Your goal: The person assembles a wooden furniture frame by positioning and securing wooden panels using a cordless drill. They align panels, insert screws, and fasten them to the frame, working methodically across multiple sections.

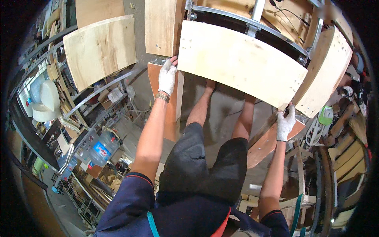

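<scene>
A pale wooden board point(241, 59) spans the space in front of me, against a metal-framed structure point(252, 23). At its near left corner my left hand point(167, 77), in a white glove with bare fingertips, closes on the edge. My right hand point(286, 123), gloved the same way, grips the near right corner, its fingertips partly hidden by the board. Reddish-brown boards point(166, 106) lie beneath my left wrist, and another brown board point(262, 144) is beside my right wrist.
A pale panel point(100, 51) stands at the far left, an upright board point(161, 27) nearer the frame. Another board point(325, 71) flanks its right side. Metal shelving on the left holds water bottles point(103, 149). Wood offcuts point(349, 158) pile up at right.
</scene>
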Demonstrator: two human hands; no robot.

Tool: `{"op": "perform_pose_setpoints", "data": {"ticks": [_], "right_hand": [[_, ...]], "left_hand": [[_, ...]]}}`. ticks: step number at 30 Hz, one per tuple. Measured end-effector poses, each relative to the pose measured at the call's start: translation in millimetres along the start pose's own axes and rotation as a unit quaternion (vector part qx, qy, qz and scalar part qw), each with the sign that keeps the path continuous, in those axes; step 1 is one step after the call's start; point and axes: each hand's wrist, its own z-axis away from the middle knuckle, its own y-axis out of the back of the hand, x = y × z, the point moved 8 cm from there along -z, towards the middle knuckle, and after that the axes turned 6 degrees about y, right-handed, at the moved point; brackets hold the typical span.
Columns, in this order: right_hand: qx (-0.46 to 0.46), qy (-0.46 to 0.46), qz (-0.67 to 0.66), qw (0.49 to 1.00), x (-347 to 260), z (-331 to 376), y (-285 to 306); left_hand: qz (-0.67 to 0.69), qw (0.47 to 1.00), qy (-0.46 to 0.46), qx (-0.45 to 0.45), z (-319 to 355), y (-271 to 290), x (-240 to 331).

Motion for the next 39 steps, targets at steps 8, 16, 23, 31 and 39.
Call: {"op": "perform_pose_setpoints", "data": {"ticks": [8,16,23,31,39], "right_hand": [[0.03,0.011,-0.058,0.998,5,-2,0],[0.05,0.004,-0.031,0.998,-8,0,3],[0.054,0.003,-0.027,0.998,-14,1,1],[0.049,-0.039,-0.013,0.998,5,1,2],[0.047,-0.019,0.034,0.998,0,2,0]], "left_hand": [[0.029,0.999,-0.008,-0.028,-6,5,-7],[0.04,0.999,0.006,-0.027,-4,2,-3],[-0.026,0.999,-0.026,0.006,1,2,-6],[0.041,0.999,-0.033,0.014,-2,-3,-14],[-0.016,1.0,-0.018,0.019,-5,1,-12]]}}
